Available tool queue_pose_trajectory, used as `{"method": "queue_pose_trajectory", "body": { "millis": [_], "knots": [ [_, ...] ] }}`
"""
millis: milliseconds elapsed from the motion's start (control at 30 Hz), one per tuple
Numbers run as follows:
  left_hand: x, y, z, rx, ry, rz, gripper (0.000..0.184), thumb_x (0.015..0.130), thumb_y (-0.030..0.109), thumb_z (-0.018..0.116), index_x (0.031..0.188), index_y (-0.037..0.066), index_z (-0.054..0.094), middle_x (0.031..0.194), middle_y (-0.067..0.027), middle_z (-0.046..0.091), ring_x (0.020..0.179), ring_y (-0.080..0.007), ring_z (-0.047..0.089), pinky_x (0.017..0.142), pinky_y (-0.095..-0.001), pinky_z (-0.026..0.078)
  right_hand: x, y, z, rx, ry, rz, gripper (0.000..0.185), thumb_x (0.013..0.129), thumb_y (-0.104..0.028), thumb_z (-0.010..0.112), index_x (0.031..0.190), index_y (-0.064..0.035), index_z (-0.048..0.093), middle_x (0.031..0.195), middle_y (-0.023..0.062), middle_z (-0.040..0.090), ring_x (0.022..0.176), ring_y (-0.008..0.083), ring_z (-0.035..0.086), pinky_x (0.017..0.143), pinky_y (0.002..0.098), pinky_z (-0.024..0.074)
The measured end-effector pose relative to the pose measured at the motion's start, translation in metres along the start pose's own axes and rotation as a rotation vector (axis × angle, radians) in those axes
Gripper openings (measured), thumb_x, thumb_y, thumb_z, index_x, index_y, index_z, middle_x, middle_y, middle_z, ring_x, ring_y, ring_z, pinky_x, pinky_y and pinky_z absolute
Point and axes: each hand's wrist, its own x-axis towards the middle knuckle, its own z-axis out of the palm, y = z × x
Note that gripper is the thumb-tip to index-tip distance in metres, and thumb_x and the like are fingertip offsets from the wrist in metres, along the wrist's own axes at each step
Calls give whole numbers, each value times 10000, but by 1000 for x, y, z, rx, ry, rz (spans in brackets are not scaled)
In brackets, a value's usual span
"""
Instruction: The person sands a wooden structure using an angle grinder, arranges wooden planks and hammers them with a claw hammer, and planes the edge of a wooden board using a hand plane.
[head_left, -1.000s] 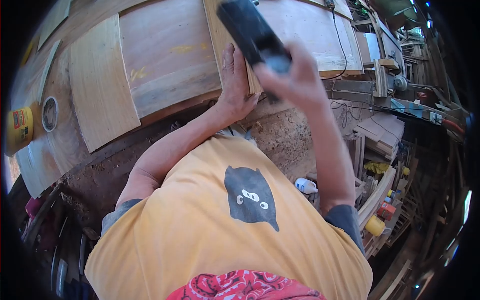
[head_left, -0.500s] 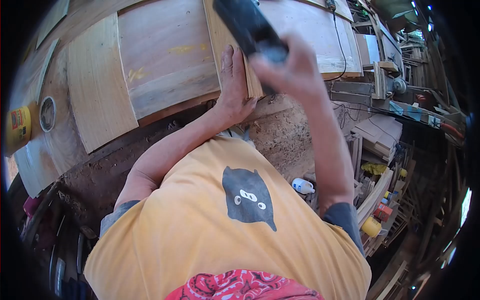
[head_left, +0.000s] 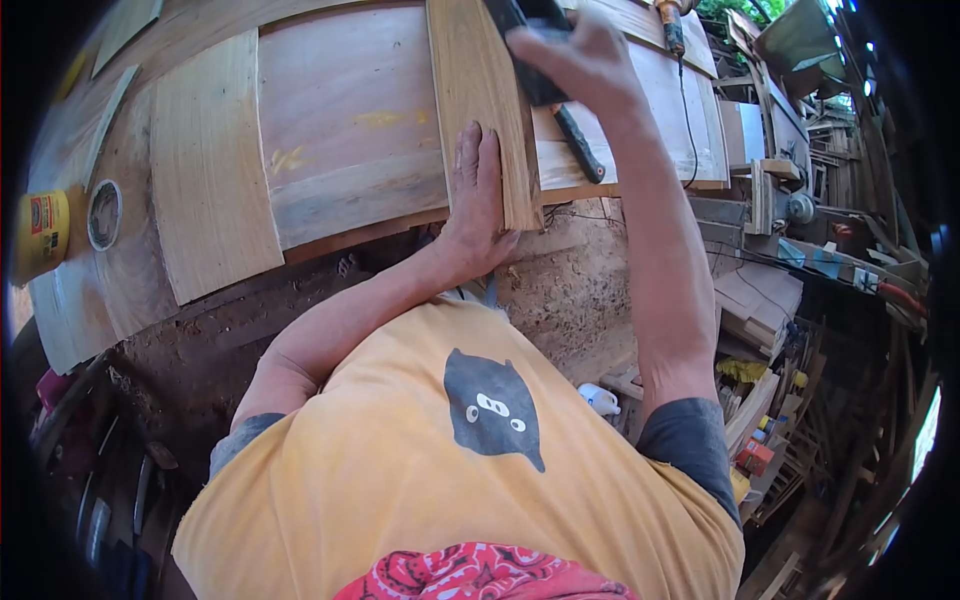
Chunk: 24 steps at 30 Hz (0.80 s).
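A long wooden board [head_left: 478, 75] lies across a flat wooden panel [head_left: 345, 110], its near end jutting past the panel's edge. My left hand [head_left: 474, 205] rests on that end, fingers stretched along the top face and the thumb by the end. My right hand [head_left: 590, 65], smeared by motion, is wrapped round a black, blocky tool that looks like a hand plane [head_left: 540, 85]. The tool is at the board's right side; whether it touches the board I cannot tell. Under my right forearm lies a tool with a dark handle [head_left: 580, 148], its head hidden.
A corded power tool [head_left: 673, 32] sits at the panel's far right, its cable hanging over the edge. Leftward are a yellow tub [head_left: 42, 232] and a tape-like ring [head_left: 104, 215]. A white bottle [head_left: 600, 399] and stacked wood offcuts [head_left: 765, 285] stand low at right.
My right hand has moved up and away with the black tool, uncovering the dark-handled tool on the panel. My left hand keeps its place on the board; the view has shifted slightly.
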Motion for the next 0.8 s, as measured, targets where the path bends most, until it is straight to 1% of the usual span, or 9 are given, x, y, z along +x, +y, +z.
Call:
{"method": "queue_pose_trajectory", "body": {
  "millis": [100, 200, 233, 433, 500, 533, 700, 767, 800],
  "knots": [
    [-2, -5, 4, -22, 28, 28, 1114, 818, 186, 737, 1636, -92, 34, 1674, -399, 22, 1564, -596, 20, 1272, -641, 74, -83, 1, 1, 58, -44, 49, 540, 745, -365, 864, 995, 56, 638, 780, 87, 658, 725, 164, 650, 610, 353, 535],
    [0, -5, 4, 7, 5, 41, 1120, 810, 184, 735, 1632, -99, 30, 1670, -408, 21, 1559, -607, 21, 1269, -650, 77, -184, -2, -15, -22, -81, -172, 438, 690, -206, 808, 1026, -2, 616, 878, 92, 568, 756, 199, 544, 690, 332, 472],
    [0, -5, 4, 19, 0, 44, 1122, 807, 184, 735, 1631, -101, 29, 1668, -412, 21, 1557, -611, 22, 1268, -652, 77, -205, -7, -18, -36, -150, -7, 445, 667, -218, 816, 989, -8, 593, 873, 90, 539, 747, 208, 523, 692, 324, 462],
    [-3, -8, 4, 66, -26, 43, 1134, 791, 180, 732, 1624, -115, 21, 1659, -431, 18, 1548, -633, 25, 1262, -669, 82, -86, -15, -12, -243, -117, -143, 461, 692, -263, 850, 935, -7, 554, 781, 103, 576, 690, 236, 567, 636, 388, 494],
    [-9, -11, 7, 104, -27, 22, 1137, 786, 178, 731, 1621, -120, 18, 1655, -438, 17, 1545, -641, 26, 1260, -674, 84, -16, -10, 1, -143, -95, -105, 591, 715, -437, 847, 1025, 17, 632, 856, 125, 689, 765, 206, 659, 676, 352, 540],
    [-10, -12, 10, 110, -16, 10, 1139, 783, 177, 730, 1620, -122, 17, 1654, -441, 17, 1543, -645, 26, 1259, -677, 84, 29, 6, 11, -292, 20, -163, 614, 718, -513, 834, 967, 35, 711, 807, 112, 693, 735, 155, 658, 639, 328, 528],
    [-4, -8, 13, 34, 36, -4, 1216, 713, 102, 770, 1628, -95, -6, 1657, -436, -29, 1542, -647, 12, 1252, -690, 93, 138, -18, 13, 421, -121, 152, 275, 819, -270, 776, 710, -20, 735, 669, 42, 687, 574, 134, 649, 535, 319, 523],
    [-6, -7, 10, 20, 20, -26, 1217, 718, 128, 784, 1628, -95, 8, 1657, -438, -21, 1538, -653, 21, 1249, -695, 98, 121, 4, 13, 136, -103, -82, 611, 770, -559, 836, 676, 31, 709, 578, -16, 584, 526, 82, 555, 518, 293, 462],
    [-6, -6, 9, 19, 15, -34, 1215, 724, 148, 794, 1626, -97, 19, 1656, -440, -12, 1534, -658, 29, 1247, -698, 103, 97, 5, 4, 75, -180, -35, 588, 749, -545, 845, 680, 14, 676, 646, -8, 606, 583, 80, 572, 536, 295, 472]
  ]
}}
